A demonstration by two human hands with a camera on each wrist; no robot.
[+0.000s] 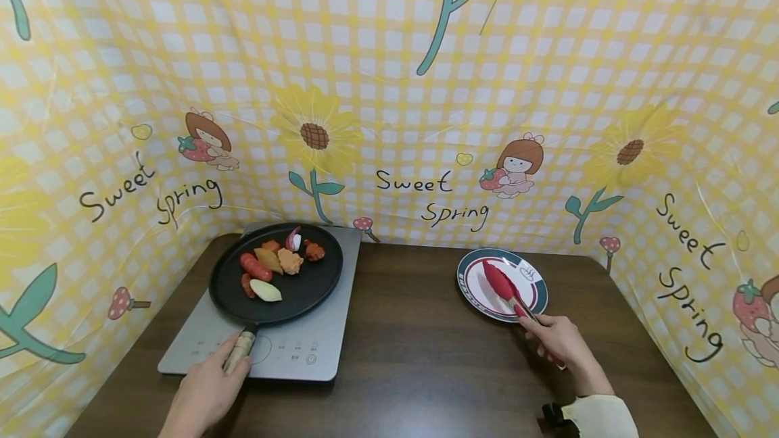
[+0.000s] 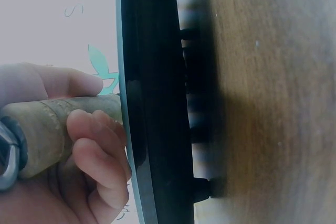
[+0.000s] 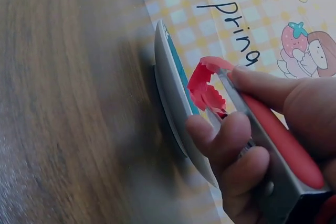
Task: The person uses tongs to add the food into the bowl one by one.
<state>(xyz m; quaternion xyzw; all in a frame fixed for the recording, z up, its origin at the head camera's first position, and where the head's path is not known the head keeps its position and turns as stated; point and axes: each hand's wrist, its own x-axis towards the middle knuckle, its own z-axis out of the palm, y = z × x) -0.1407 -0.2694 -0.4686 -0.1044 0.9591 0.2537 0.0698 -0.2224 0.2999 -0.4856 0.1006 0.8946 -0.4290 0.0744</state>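
Note:
A black frying pan [image 1: 316, 299] rests on the silver induction cooktop [image 1: 286, 363]. My left hand [image 1: 209, 384] grips its wood-look handle [image 2: 47, 124], fingers curled round it in the left wrist view. In the pan lie red sausage pieces [image 1: 255, 266], a pale oval slice [image 1: 266, 290], a purple onion piece [image 1: 293, 240] and several browned pieces. On the right, my right hand [image 1: 556, 340] holds red-tipped tongs [image 1: 500, 281] by their metal and red handles [image 3: 283, 145]. The tongs' red heads overlap the white plate [image 1: 477, 296], which has a patterned blue and red rim.
The dark wooden table [image 1: 402, 343] stretches between cooktop and plate. A yellow checked cloth [image 1: 389, 120] printed with flowers and girls hangs at the back and both sides, meeting the table's edges. Touch controls [image 1: 311, 359] line the cooktop's front.

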